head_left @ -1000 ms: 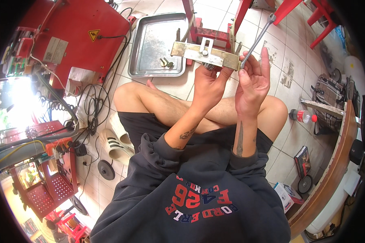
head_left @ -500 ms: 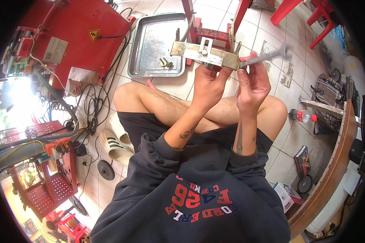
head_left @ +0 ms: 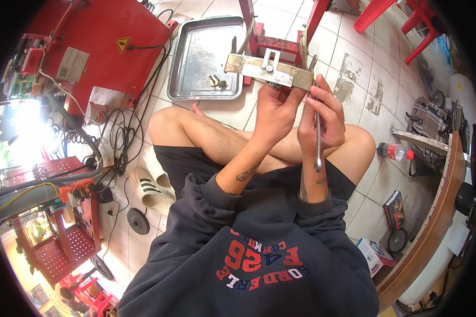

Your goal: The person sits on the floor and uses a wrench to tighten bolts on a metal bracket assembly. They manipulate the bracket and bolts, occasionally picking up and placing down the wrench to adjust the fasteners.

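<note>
Wrench (head_left: 318,132) sits in the R hand (head_left: 325,113), long axis running approx. 12 to 6 o'clock (12 = away from the person), free end down by the wrist. Upper end is up at the R fingertips, right by the R end of the metal bracket (head_left: 280,76); can't tell if it's seated on anything (fingers cover it). From the R hand, that bracket end lies at approx. 11 o'clock, v. near. Bracket's own long axis runs approx. 10 to 4, so the wrench crosses it at a steep angle. R hand is the nearer one to the wrench, fingers curled round it; L hand (head_left: 276,113) grips the bracket's lower edge from 6 o'clock, thumb close to the same end.

Vs. 0.5 s ago: wrench's free end has swung from approx. 2–3 o'clock round to 6, & R fingers have closed in over it. Bracket & L hand barely shifted. Tray (head_left: 201,58) w/ small bolts (head_left: 214,81) at approx. 9 o'clock from the bracket, unchanged.
</note>
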Demonstrator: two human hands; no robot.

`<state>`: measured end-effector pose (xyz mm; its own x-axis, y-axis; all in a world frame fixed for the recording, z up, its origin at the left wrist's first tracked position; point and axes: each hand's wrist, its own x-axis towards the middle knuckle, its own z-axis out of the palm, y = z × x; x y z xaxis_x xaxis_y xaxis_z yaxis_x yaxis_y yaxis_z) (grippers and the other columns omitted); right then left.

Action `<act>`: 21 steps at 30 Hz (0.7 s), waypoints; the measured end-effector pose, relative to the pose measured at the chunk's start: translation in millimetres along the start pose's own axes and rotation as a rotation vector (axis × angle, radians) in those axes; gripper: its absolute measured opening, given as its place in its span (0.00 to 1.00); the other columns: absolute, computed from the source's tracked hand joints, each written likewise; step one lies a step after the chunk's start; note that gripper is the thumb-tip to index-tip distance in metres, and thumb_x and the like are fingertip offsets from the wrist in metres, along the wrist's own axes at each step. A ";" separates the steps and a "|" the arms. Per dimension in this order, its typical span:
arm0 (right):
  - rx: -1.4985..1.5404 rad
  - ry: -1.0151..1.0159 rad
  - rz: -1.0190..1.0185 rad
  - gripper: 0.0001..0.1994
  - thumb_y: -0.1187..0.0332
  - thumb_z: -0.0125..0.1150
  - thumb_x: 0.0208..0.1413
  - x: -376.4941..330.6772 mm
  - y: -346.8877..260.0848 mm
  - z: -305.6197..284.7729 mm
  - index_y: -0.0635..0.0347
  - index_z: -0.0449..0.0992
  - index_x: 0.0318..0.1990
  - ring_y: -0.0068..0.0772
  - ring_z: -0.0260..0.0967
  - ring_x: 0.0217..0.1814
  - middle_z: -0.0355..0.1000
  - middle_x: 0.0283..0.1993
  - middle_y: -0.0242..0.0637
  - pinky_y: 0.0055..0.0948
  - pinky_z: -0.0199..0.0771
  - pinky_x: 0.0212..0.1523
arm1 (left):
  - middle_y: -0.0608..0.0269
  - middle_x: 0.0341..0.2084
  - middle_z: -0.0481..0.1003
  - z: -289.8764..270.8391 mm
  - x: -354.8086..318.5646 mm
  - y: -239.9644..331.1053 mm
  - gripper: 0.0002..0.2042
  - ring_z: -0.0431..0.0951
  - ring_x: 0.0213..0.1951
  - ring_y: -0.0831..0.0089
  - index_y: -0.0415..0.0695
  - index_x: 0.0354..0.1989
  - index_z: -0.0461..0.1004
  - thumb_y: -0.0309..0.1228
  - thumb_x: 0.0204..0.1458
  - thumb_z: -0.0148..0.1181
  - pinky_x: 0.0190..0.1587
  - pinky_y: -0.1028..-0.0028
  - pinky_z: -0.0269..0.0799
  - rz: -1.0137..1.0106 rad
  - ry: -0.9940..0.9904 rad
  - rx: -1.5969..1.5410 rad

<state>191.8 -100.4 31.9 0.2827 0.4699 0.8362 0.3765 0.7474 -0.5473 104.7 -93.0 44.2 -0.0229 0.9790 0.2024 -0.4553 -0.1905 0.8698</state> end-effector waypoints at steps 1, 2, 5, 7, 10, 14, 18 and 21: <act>-0.046 -0.003 -0.034 0.09 0.87 0.61 0.50 -0.3 -1.2 1.1 0.65 0.78 0.36 0.50 0.75 0.54 0.75 0.42 0.44 0.40 0.79 0.54 | 0.62 0.38 0.80 -0.1 0.4 0.5 0.08 0.77 0.41 0.79 0.36 0.45 0.76 0.23 0.59 0.59 0.44 0.76 0.73 -0.015 -0.006 0.006; -0.089 -0.007 -0.067 0.09 0.87 0.61 0.51 -0.9 -3.1 2.3 0.65 0.78 0.37 0.51 0.75 0.54 0.74 0.43 0.44 0.41 0.79 0.54 | 0.62 0.38 0.80 -1.0 0.0 2.0 0.08 0.77 0.41 0.79 0.36 0.45 0.76 0.23 0.59 0.59 0.44 0.76 0.73 -0.029 -0.010 0.016; -0.180 -0.007 -0.106 0.10 0.85 0.58 0.54 -6.1 -1.1 4.1 0.66 0.78 0.43 0.54 0.72 0.57 0.72 0.46 0.46 0.41 0.78 0.55 | 0.62 0.38 0.80 -1.5 -0.5 2.1 0.08 0.77 0.41 0.78 0.36 0.45 0.75 0.23 0.59 0.59 0.44 0.76 0.73 -0.040 -0.003 -0.003; -0.179 0.020 -0.111 0.11 0.82 0.56 0.58 -7.9 -0.7 7.5 0.67 0.75 0.48 0.54 0.70 0.59 0.72 0.47 0.47 0.41 0.77 0.57 | 0.62 0.38 0.80 -0.7 0.4 0.6 0.09 0.78 0.41 0.78 0.36 0.46 0.75 0.24 0.59 0.59 0.44 0.76 0.73 -0.028 -0.001 -0.023; 0.139 0.108 0.041 0.16 0.77 0.53 0.62 -9.6 -0.5 12.8 0.69 0.68 0.57 0.53 0.68 0.62 0.72 0.50 0.48 0.42 0.73 0.60 | 0.62 0.40 0.79 -1.5 0.6 -0.9 0.09 0.77 0.41 0.77 0.36 0.47 0.74 0.23 0.59 0.58 0.45 0.75 0.73 0.004 -0.011 -0.029; 0.035 -0.154 -0.074 0.24 0.73 0.49 0.65 -7.4 13.0 -4.0 0.69 0.53 0.66 0.52 0.63 0.65 0.67 0.58 0.53 0.45 0.65 0.65 | 0.63 0.40 0.79 -1.7 0.0 -0.1 0.09 0.77 0.42 0.77 0.36 0.47 0.74 0.24 0.59 0.59 0.45 0.76 0.73 0.005 -0.025 -0.020; 0.168 0.057 0.149 0.25 0.62 0.63 0.60 -10.2 8.6 5.5 0.70 0.66 0.58 0.42 0.71 0.53 0.72 0.49 0.48 0.33 0.74 0.54 | 0.64 0.38 0.79 -1.9 0.5 -1.7 0.10 0.77 0.40 0.79 0.37 0.47 0.74 0.25 0.59 0.60 0.44 0.76 0.73 -0.003 -0.024 -0.024; -0.114 -0.004 0.050 0.21 0.65 0.66 0.57 -13.8 12.2 -3.9 0.70 0.70 0.54 0.40 0.72 0.50 0.73 0.49 0.48 0.33 0.77 0.50 | 0.64 0.38 0.79 -2.7 1.5 -6.4 0.09 0.77 0.39 0.79 0.37 0.47 0.74 0.24 0.60 0.59 0.43 0.76 0.73 0.019 -0.027 -0.014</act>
<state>196.0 -99.6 13.5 0.2999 0.5075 0.8077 0.4599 0.6649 -0.5886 105.2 -90.1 37.7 -0.0076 0.9728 0.2316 -0.4670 -0.2082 0.8594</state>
